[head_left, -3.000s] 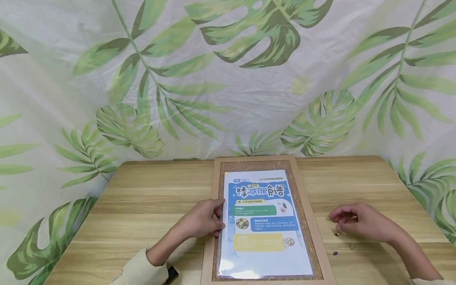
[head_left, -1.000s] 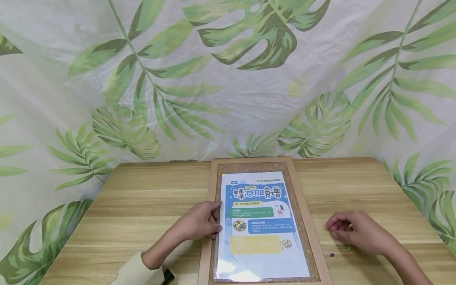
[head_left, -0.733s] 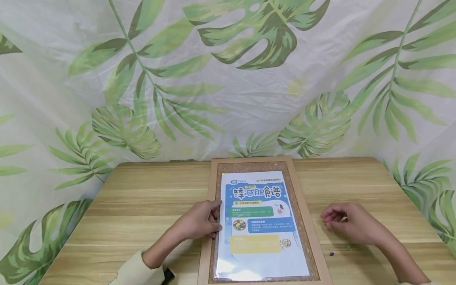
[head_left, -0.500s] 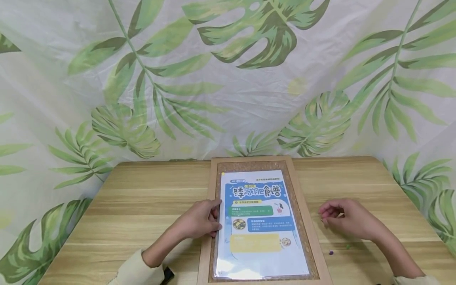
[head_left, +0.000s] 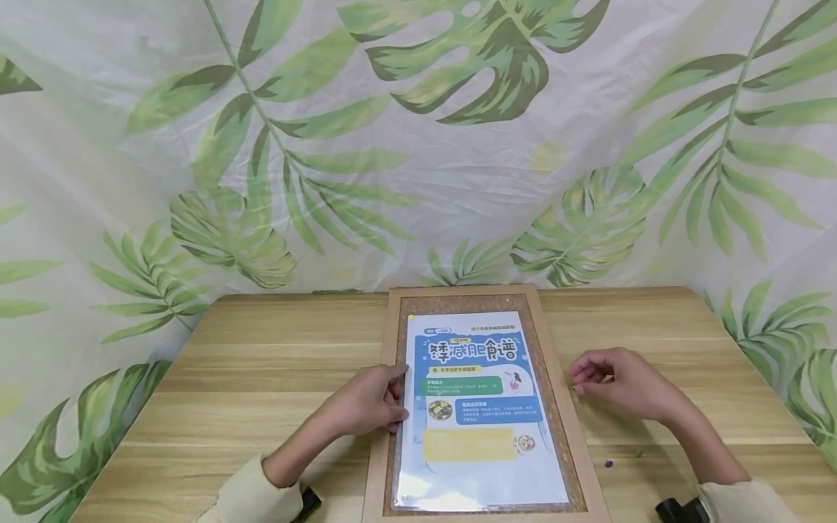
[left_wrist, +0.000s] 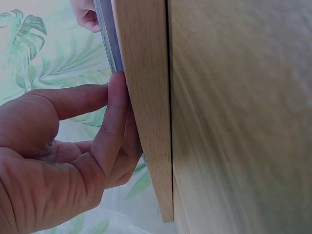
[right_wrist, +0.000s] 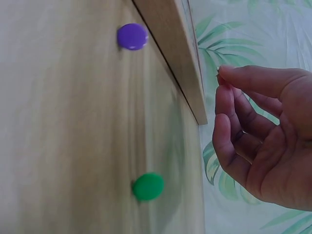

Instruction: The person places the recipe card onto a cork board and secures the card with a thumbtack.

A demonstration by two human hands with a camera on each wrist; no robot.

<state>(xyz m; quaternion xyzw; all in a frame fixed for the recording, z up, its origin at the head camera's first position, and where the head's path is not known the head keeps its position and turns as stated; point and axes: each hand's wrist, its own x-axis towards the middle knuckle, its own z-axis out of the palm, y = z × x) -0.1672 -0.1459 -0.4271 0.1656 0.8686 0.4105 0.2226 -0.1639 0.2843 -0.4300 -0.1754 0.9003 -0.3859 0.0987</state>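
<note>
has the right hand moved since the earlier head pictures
Yes: in the head view, the right hand has moved left, closer to the wooden corkboard frame.

Open space spans the poster (head_left: 484, 483) between left hand (head_left: 365, 401) and right hand (head_left: 621, 381); a raised wooden frame (head_left: 583, 465) and two pushpins (right_wrist: 132, 36) obstruct low passage at right.

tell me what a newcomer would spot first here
Probably the blue-and-white poster on the wood-framed cork board near the middle of the table, with the left hand at its left edge. Next might come the leaf-print cloth behind the table. Then, right of the board, a purple disc and a green disc stand out near the right hand, which pinches something tiny.
</note>
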